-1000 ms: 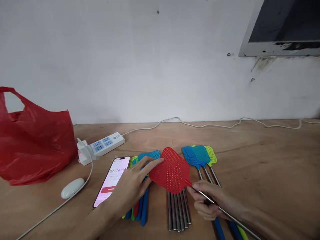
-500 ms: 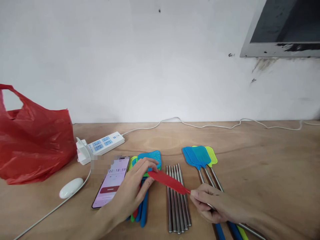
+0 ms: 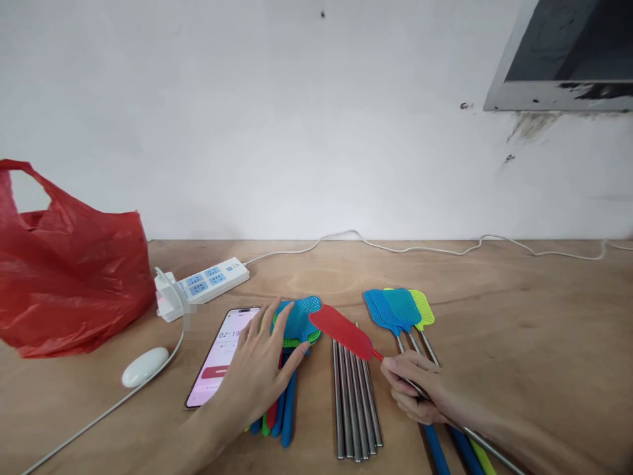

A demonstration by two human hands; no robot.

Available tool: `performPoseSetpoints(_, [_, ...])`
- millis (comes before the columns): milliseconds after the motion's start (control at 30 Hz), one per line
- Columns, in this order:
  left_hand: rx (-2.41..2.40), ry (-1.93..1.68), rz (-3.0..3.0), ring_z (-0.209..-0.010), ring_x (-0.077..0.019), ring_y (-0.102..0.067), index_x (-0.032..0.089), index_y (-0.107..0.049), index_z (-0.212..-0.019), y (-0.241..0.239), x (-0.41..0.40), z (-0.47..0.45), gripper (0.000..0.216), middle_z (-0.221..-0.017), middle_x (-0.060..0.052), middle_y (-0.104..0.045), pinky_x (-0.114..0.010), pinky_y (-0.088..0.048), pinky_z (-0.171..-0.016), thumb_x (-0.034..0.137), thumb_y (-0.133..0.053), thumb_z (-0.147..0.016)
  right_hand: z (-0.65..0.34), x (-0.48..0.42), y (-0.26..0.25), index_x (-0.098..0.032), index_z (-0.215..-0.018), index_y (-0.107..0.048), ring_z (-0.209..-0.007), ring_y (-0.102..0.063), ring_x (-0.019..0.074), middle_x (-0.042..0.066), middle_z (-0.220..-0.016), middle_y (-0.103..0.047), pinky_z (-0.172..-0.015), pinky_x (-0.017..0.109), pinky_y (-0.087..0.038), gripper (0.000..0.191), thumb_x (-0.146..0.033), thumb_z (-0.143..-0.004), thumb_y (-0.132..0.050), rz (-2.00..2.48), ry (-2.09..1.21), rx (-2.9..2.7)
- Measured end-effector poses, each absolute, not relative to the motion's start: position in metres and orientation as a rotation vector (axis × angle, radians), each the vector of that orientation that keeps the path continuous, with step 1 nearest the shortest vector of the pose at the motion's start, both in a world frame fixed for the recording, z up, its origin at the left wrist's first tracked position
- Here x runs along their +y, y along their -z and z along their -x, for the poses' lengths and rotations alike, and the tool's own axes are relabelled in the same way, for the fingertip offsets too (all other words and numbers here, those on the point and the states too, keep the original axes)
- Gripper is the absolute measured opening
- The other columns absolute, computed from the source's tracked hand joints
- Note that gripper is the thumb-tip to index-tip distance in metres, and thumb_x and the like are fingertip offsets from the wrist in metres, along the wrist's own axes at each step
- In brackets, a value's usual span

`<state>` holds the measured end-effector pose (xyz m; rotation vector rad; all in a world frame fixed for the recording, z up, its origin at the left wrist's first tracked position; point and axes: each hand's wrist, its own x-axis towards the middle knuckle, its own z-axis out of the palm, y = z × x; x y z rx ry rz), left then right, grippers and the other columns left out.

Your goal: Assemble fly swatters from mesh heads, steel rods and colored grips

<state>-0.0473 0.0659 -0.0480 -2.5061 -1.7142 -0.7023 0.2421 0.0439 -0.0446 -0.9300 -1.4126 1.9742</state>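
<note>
Centre right of the frame: blue swatters (image 3: 390, 309), two; yellow-green swatter (image 3: 422, 309), one. Lower centre: red swatter (image 3: 342, 332), one; metal rods (image 3: 356, 402), about six, overlapping. Left of these: loose heads (image 3: 304, 316), at least two; coloured grips (image 3: 289, 414), at least five, partly hidden. Left: phone (image 3: 217, 361), one; power strip (image 3: 217, 281), one; red bag (image 3: 79, 284), one; white oval device (image 3: 145, 367), one.

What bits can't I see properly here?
All in the head view:
Red swatter: its near end, cut off by the bottom edge; the right hand covers another part.
Phone: the last timer digits, behind the left hand.
Left swatter pile: how many heads, because they overlap and the left hand covers some.
Red bag: anything inside, because its plastic hides it.
</note>
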Motion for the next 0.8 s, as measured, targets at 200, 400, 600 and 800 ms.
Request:
performPoseSetpoints(200, [-1.287,1.035,2.93,-0.142,-0.0281,-0.039,0.029,-0.032,-0.152,0.027,0.059,0.042,0.055,-0.157,-0.009,-0.039,-0.048,-0.038,-0.114,0.017,-0.042,-0.099,-0.243,0.035,0.038,-0.023,-0.058,-0.037,-0.035,-0.019,0.004,-0.011,-0.042,-0.03,-0.036,0.023,-0.012,0.059,-0.071,-0.087,-0.054,0.931,-2.056,-1.545])
performPoseSetpoints(400, [-0.942,1.14,3.178,-0.114,-0.0249,-0.061,0.026,-0.059,-0.117,0.018,0.058,0.044,0.028,-0.121,-0.007,-0.068,-0.039,-0.048,-0.097,0.013,-0.043,-0.098,-0.24,0.026,0.027,-0.022,-0.055,-0.034,-0.041,-0.019,0.0038,-0.011,-0.049,-0.027,-0.039,0.024,-0.011,0.064,-0.076,-0.08,-0.06,0.961,-2.137,-1.574])
performPoseSetpoints(600, [-1.584,1.335,3.091,-0.064,-0.016,-0.058,0.022,-0.055,-0.077,0.013,0.048,0.033,0.03,-0.069,0.001,-0.06,-0.026,-0.048,-0.06,0.04,-0.049,-0.1,-0.244,0.028,0.027,-0.023,-0.056,-0.031,-0.043,-0.02,0.0049,-0.01,-0.05,-0.025,-0.042,0.024,-0.016,0.063,-0.075,-0.086,-0.052,1.009,-2.01,-1.715])
performPoseSetpoints(800, [-2.489,1.357,3.215,-0.031,-0.0071,-0.035,0.022,-0.053,-0.084,0.006,0.049,0.022,0.047,-0.052,0.008,-0.052,-0.015,-0.026,-0.027,0.068,-0.049,-0.09,-0.241,0.027,0.021,-0.022,-0.059,-0.024,-0.053,-0.024,0.0105,-0.007,-0.057,-0.022,-0.05,0.028,-0.018,0.056,-0.059,-0.1,-0.033,1.241,-1.307,-2.215])
